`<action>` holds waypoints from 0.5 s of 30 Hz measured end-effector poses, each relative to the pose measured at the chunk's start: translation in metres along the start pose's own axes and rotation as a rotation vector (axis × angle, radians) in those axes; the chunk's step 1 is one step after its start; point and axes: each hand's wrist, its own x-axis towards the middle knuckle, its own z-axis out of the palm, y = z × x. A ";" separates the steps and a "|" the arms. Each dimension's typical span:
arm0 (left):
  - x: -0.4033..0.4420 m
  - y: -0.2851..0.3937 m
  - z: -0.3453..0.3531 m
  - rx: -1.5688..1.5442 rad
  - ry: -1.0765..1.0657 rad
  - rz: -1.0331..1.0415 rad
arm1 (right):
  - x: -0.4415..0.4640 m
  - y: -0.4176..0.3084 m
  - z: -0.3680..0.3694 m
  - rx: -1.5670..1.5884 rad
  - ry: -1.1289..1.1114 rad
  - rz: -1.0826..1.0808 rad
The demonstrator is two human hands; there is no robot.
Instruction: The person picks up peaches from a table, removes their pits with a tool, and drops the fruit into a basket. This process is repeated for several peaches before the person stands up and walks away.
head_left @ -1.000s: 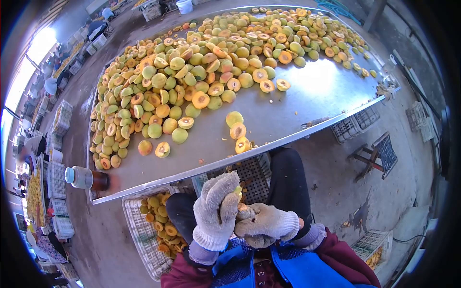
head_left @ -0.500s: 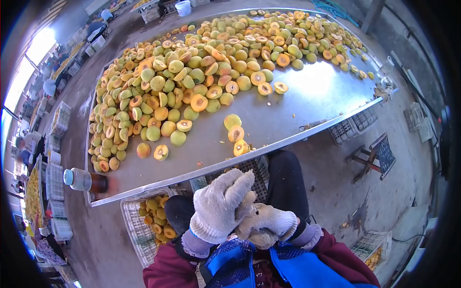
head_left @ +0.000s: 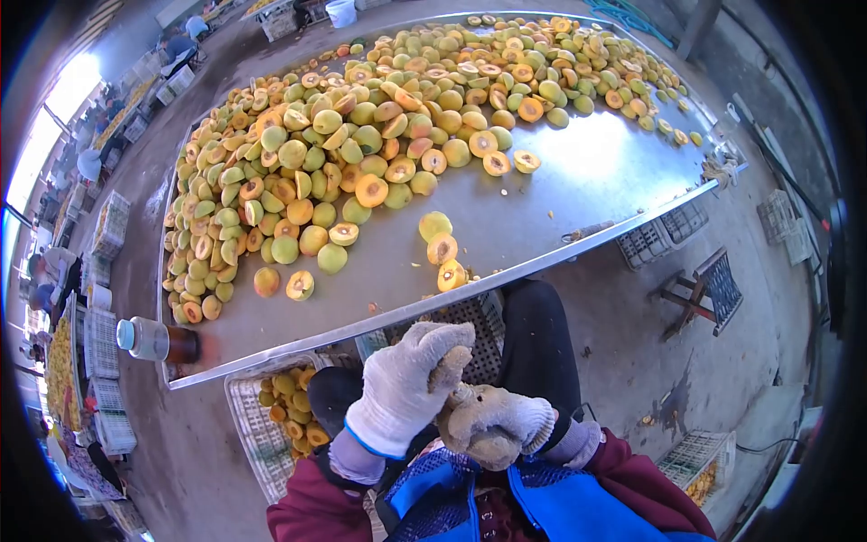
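Both my hands wear pale, soiled knit gloves and meet in front of my blue vest, below the table edge. My left hand (head_left: 402, 388) is closed, its fingers bent downward over the other hand. The fingers of my right hand (head_left: 497, 425) are curled in beneath it. A small pale bit, perhaps a glove fingertip, shows between them; what either hand grips is hidden. On the metal table (head_left: 542, 199) ahead lies a large heap of halved yellow-green fruit (head_left: 370, 117), some with stones showing. A few halves (head_left: 441, 248) lie apart near the front edge.
A bottle of dark liquid (head_left: 158, 341) stands at the table's left corner. Below are a crate of fruit halves (head_left: 248, 406) and another crate (head_left: 488, 334). A folding stool (head_left: 709, 291) stands right. Stacked crates (head_left: 101, 343) and other people are at far left.
My left hand has turned and its fingers have curled downward, leaving a narrow gap over my right hand. My right hand has barely moved. The fruit lies as before.
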 end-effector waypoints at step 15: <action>-0.019 -0.012 0.013 -0.273 0.178 0.008 | 0.005 0.010 0.004 0.240 -0.193 0.047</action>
